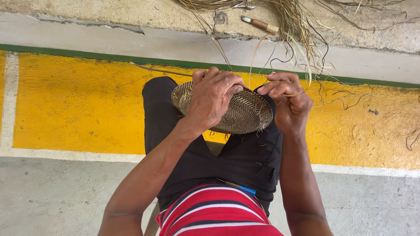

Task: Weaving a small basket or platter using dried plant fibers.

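Basket disc (245, 114), woven, braced on your knee under your left hand (213, 98), closed over its rim to steady it; right hand (286, 98) pinches a strand (302, 93) taut.

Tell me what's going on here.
A seated person is weaving a round basket base on their lap. The left hand presses on top of the disc, steadying it, while the right hand pinches a thin fibre strand at its rim. A bundle of loose fibres and a wooden-handled tool lie on the concrete step ahead.
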